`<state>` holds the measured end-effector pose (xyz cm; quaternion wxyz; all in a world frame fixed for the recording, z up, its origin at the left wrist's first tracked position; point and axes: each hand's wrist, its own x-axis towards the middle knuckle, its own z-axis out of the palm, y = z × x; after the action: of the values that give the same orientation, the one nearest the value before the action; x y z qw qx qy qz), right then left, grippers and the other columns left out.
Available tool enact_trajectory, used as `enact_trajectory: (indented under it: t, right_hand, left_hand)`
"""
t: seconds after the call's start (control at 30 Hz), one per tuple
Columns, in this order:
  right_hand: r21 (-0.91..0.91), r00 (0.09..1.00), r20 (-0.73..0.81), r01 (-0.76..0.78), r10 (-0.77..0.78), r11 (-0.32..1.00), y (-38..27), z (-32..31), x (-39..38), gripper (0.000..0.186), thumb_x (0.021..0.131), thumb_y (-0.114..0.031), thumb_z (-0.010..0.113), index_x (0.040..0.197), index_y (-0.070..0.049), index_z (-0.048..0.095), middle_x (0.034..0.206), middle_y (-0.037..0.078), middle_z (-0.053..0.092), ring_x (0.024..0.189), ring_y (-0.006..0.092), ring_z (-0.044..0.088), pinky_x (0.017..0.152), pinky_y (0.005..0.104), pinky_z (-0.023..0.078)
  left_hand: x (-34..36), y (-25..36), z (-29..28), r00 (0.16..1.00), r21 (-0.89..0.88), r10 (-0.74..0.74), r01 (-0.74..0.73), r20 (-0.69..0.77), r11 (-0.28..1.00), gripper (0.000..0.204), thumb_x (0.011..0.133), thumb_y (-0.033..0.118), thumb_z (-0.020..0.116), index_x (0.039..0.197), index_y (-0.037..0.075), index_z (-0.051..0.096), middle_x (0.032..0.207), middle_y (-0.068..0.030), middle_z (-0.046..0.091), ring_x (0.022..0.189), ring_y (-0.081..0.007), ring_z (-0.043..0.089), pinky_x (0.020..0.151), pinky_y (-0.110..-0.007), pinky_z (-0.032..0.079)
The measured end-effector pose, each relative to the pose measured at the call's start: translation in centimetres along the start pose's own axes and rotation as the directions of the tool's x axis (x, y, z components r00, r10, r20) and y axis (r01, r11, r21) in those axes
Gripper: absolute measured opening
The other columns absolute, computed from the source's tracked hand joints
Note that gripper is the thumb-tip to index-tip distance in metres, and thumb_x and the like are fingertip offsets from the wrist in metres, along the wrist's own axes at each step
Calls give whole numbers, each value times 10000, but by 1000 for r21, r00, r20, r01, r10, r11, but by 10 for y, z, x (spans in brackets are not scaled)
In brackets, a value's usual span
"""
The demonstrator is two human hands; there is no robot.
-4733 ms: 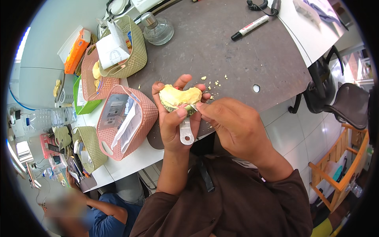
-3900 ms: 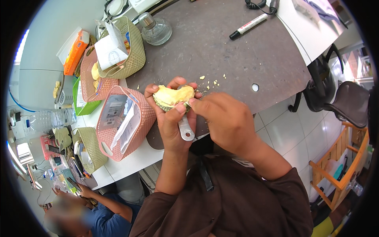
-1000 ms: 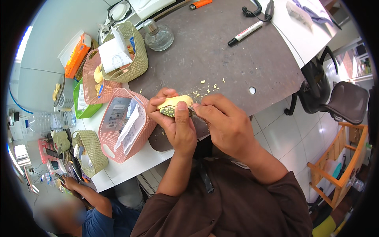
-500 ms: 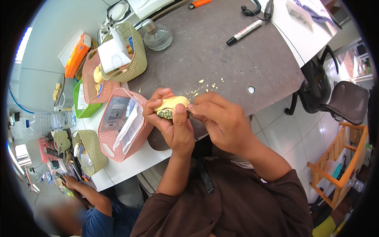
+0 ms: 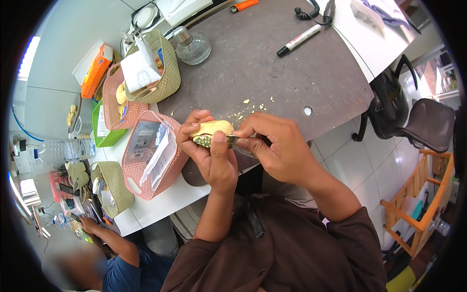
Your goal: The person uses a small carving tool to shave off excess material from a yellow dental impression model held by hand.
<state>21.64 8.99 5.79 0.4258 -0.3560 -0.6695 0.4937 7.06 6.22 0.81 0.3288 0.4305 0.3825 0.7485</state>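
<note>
1. Clasping a yellow dental cast [image 5: 215,127] and green-dotted impression tray [image 5: 203,140], the left hand [image 5: 216,165] hangs over the brown board's [image 5: 262,78] near edge.
2. Right hand [image 5: 282,146] pinches at their right end, contents hidden.
3. Uneven force could chip the cast; a slack thumb could drop it.

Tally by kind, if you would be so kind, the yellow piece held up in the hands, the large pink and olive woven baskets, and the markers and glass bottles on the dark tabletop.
Yellow piece, held in the left hand: 1
Pink woven baskets: 2
Olive woven baskets: 2
Marker: 1
Glass bottle: 1
Total: 7
</note>
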Motion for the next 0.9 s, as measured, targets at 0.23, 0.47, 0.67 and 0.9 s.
enact_trajectory:
  t: [0.23,0.47,0.67,0.9]
  right_hand:
    - [-7,997,57,-52,52,999,-7,-6,3,71,873,-8,679,909,22,626,840,158,663,709,319,640,649,370,493]
    - [-9,989,104,-102,103,995,-9,-7,5,76,880,-27,682,915,19,633,829,157,662,693,318,630,640,380,484]
    - [-149,997,31,77,-73,986,-1,-2,7,94,897,-85,700,935,-15,649,868,140,650,686,301,610,629,388,474]
    - [-206,997,18,-72,77,976,1,-30,-7,306,815,-208,830,1051,-65,697,950,91,663,720,248,616,622,361,487]
  left_hand:
    - [0,6,2,996,-106,-70,65,-47,992,398,959,74,617,1290,139,406,1378,-159,435,1208,-203,466,1039,-360,431]
    - [1,7,0,997,-147,-72,65,-38,987,368,966,86,595,1282,131,413,1383,-166,434,1209,-217,478,1029,-368,444]
    - [7,13,8,984,-193,-155,135,-91,972,376,966,83,612,1281,141,416,1415,-152,425,1202,-216,485,1024,-367,450]
    - [4,1,3,998,63,-7,10,-61,998,549,874,34,736,1312,132,418,1459,-160,412,1216,-225,501,990,-356,492]
